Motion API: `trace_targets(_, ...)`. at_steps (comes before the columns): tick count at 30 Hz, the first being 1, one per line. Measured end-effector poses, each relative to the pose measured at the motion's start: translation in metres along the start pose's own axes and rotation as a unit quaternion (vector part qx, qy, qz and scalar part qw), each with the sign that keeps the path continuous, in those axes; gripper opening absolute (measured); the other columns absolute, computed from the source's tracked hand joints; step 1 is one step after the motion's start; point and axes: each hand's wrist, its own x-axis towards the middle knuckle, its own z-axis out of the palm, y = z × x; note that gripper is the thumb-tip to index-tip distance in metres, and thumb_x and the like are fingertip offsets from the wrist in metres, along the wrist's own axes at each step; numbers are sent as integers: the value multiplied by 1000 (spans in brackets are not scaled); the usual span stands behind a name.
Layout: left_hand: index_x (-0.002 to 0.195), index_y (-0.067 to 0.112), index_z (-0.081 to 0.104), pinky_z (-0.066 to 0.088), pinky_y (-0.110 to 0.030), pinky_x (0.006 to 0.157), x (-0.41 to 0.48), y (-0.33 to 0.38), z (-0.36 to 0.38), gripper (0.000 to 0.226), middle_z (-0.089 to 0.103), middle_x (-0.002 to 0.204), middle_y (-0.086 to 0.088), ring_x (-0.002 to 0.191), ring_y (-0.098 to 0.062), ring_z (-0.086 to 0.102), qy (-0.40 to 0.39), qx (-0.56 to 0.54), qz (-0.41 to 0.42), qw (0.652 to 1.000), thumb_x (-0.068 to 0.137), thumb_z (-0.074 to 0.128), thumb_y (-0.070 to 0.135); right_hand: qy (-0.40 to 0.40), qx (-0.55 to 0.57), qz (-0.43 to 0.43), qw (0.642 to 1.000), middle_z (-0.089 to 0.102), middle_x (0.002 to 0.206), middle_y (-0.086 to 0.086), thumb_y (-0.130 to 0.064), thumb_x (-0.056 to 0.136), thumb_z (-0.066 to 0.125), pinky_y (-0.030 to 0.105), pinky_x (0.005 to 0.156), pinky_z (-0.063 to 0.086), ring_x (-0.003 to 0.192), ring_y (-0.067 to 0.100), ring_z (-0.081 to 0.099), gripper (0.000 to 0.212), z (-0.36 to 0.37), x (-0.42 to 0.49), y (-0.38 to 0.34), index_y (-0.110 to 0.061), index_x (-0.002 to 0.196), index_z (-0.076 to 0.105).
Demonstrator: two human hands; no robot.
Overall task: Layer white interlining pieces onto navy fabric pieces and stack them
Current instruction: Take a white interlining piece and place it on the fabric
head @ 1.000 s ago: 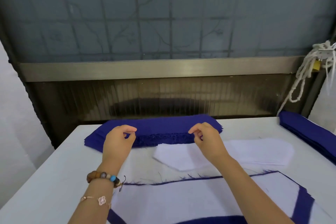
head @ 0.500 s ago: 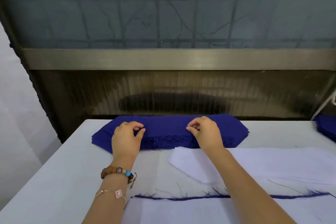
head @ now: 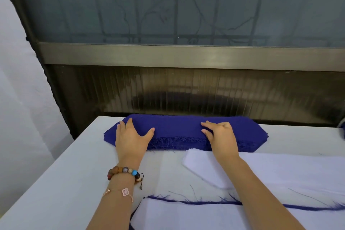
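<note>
Navy stack — left hand flat, fingers spread | right hand flat, fingers loosely apart

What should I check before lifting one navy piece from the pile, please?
1. Left hand on the navy pile: ok, lying flat with fingers spread.
2. Right hand on the pile: ok, fingers curled.
3. Only the top piece pinched: cannot tell.
4. White piece within reach: ok, beside the pile.
5. Pile edges even: not ok, near edge frayed.
</note>
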Motion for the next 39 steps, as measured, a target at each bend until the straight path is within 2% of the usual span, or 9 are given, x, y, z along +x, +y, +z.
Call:
trace_targets(4, 154, 12, 21, 21, -45, 121, 2, -1, 3, 92, 25, 160, -8, 150, -26, 17, -1, 8, 15, 1000, 86, 62, 58, -7, -10, 12, 1000, 58, 110, 6, -37, 99, 45, 23, 88, 41, 104, 17, 48, 41, -1, 1, -1, -30, 139, 48)
trace_targets(9, 152, 15, 31, 8, -48, 120, 1, 2, -1, 83, 39, 153, -7, 147, -26, 25, 45, 43, 42, 997, 86, 65, 53, -8, -20, 15, 1000, 61, 110, 5, -36, 100, 43, 24, 87, 42, 104, 18, 47, 41, -1, 1, -3, -30, 140, 48)
trace_targets(14, 143, 17, 45, 42, -47, 108, -2, 2, -9, 60, 56, 137, -7, 127, -26, 50, 85, -44, 64, 993, 89, 69, 27, -3, -9, 19, 1000, 60, 114, 6, -35, 100, 43, 25, 89, 43, 106, 18, 49, 40, -2, 0, -3, -30, 139, 49)
trace_targets(18, 134, 14, 55, 50, -40, 96, 3, -2, -14, 43, 62, 124, -8, 112, -24, 57, 111, -108, 79, 985, 92, 65, 12, -2, -10, 18, 1000, 61, 115, 6, -34, 101, 42, 24, 89, 43, 106, 18, 49, 39, -3, -1, -3, -30, 139, 49)
trace_targets(25, 111, 12, 66, 37, -9, 68, 13, -12, -17, 22, 65, 104, -7, 85, -12, 57, 139, -172, 58, 973, 91, 63, 3, 1, -5, 21, 1000, 60, 117, 6, -34, 100, 42, 24, 90, 43, 107, 18, 49, 39, -3, -2, -3, -30, 138, 50)
trace_targets(28, 108, 11, 68, 43, -13, 73, 13, -11, -19, 20, 66, 108, -7, 87, -14, 59, 154, -176, 59, 971, 92, 61, 2, 5, -2, 19, 1000, 61, 115, 7, -33, 100, 43, 24, 89, 42, 106, 18, 49, 38, -2, -2, -2, -30, 137, 51)
trace_targets(32, 113, 7, 71, 49, -31, 91, 11, -9, -22, 22, 67, 115, -11, 103, -24, 61, 173, -139, 83, 972, 93, 63, 9, 14, 7, 10, 1000, 62, 113, 7, -32, 100, 45, 24, 88, 41, 106, 18, 48, 37, 0, -2, -1, -28, 135, 53)
trace_targets(36, 99, 7, 73, 40, -8, 71, 9, -6, -24, 14, 69, 97, -8, 86, -14, 60, 184, -194, 86, 960, 88, 71, 15, 18, 2, 11, 1000, 62, 112, 7, -33, 100, 45, 24, 86, 42, 104, 18, 49, 37, 0, -2, 0, -29, 136, 53)
trace_targets(39, 105, 8, 67, 44, -12, 70, 7, -3, -24, 20, 66, 91, -4, 83, -16, 62, 170, -254, 80, 949, 86, 72, 13, 18, 0, 10, 1000, 62, 114, 6, -33, 100, 44, 24, 87, 42, 105, 18, 49, 37, 0, -2, 0, -29, 136, 53)
